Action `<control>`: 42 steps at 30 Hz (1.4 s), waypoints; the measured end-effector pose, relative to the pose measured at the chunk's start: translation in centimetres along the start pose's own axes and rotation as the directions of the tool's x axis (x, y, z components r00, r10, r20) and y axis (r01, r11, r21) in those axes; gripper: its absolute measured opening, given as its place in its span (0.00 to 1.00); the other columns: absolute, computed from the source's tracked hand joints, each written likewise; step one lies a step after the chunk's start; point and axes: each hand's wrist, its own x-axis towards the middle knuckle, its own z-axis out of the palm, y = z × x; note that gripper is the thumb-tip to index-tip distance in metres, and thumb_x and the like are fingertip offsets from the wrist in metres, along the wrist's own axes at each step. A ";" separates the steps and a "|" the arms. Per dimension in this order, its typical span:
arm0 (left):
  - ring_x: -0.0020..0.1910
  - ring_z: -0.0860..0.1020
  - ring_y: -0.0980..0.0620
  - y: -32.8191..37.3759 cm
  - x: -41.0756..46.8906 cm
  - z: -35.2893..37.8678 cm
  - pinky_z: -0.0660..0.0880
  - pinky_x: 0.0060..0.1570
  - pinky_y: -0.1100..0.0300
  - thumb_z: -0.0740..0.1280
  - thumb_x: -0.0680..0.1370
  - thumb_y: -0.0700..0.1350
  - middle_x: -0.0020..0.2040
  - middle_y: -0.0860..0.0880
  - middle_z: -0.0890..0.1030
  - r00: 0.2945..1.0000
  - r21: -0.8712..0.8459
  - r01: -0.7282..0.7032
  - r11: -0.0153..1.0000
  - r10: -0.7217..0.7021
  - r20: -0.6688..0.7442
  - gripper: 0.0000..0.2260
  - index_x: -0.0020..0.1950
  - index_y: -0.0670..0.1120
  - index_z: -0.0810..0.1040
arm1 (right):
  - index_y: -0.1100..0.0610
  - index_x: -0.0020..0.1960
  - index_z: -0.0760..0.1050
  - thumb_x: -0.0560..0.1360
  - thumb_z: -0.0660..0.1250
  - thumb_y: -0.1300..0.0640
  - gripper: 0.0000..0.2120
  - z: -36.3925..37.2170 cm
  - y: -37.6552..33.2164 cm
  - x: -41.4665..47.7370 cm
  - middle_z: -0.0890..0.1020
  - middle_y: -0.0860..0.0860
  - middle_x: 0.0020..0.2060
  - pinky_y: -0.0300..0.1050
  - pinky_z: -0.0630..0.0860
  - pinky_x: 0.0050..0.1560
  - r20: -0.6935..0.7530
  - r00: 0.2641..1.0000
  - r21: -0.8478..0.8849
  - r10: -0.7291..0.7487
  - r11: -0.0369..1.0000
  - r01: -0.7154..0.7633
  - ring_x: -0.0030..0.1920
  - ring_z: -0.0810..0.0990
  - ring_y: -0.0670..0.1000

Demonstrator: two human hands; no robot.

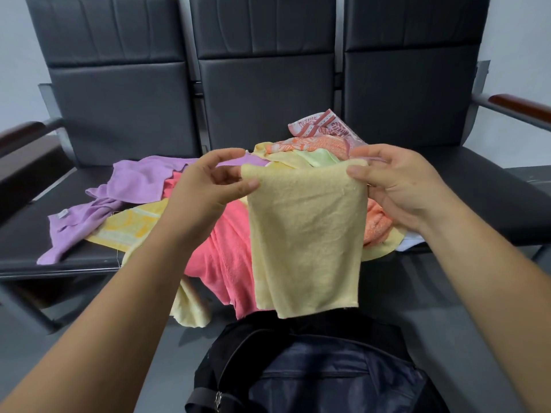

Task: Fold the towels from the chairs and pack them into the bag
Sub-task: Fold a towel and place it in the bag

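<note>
Pale yellow towel (pixel 307 234), apparently doubled over, hangs in the air above the bag (pixel 322 377). Left hand (pixel 208 186) pinches its top left corner, right hand (pixel 399 186) its top right. Behind, a heap of towels (pixel 226 248) lies on the chairs (pixel 262 84).
</note>
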 end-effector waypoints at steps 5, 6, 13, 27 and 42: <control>0.37 0.76 0.64 -0.1 0.0 0.1 0.71 0.42 0.73 0.76 0.74 0.37 0.39 0.55 0.81 0.983 0.545 -0.133 0.828 0.179 -0.033 0.11 0.55 0.47 0.85 | 0.53 0.60 0.83 0.70 0.78 0.64 0.19 -0.5 -0.3 -0.3 0.87 0.53 0.51 0.52 0.80 0.63 0.053 0.993 -0.467 -0.103 0.877 0.115 0.55 0.85 0.54; 0.36 0.76 0.65 -0.1 -0.1 0.2 0.70 0.41 0.75 0.75 0.75 0.37 0.39 0.57 0.81 0.981 0.559 -0.139 0.818 0.193 -0.038 0.09 0.54 0.46 0.85 | 0.52 0.59 0.83 0.70 0.79 0.62 0.18 -0.5 -0.4 -0.3 0.87 0.51 0.49 0.50 0.80 0.61 0.047 0.992 -0.557 -0.120 0.821 0.126 0.53 0.85 0.52; 0.40 0.80 0.59 -0.7 -0.1 1.0 0.77 0.52 0.57 0.69 0.80 0.41 0.37 0.55 0.82 0.991 0.379 -0.064 0.923 0.104 -0.087 0.07 0.48 0.52 0.84 | 0.53 0.45 0.83 0.70 0.80 0.58 0.07 -0.1 -0.7 -0.8 0.82 0.48 0.37 0.40 0.73 0.42 0.070 0.976 -0.727 -0.206 0.659 0.192 0.35 0.76 0.42; 0.44 0.76 0.51 -0.3 -1.0 3.6 0.72 0.47 0.51 0.65 0.80 0.49 0.44 0.40 0.80 0.962 0.276 -0.241 0.930 0.190 0.198 0.10 0.52 0.43 0.80 | 0.56 0.42 0.76 0.69 0.76 0.64 0.10 5.4 2.5 -2.4 0.81 0.50 0.37 0.41 0.77 0.42 0.379 0.925 -0.047 -0.021 0.998 0.041 0.40 0.79 0.49; 0.60 0.81 0.47 -3.1 -1.3 3.7 0.80 0.59 0.54 0.69 0.77 0.43 0.63 0.44 0.82 0.903 -0.340 0.361 0.868 -0.234 0.361 0.19 0.69 0.44 0.77 | 0.60 0.65 0.80 0.80 0.67 0.54 0.16 2.1 2.9 0.1 0.86 0.56 0.54 0.50 0.84 0.51 0.125 0.909 0.404 0.397 0.817 -0.412 0.50 0.87 0.52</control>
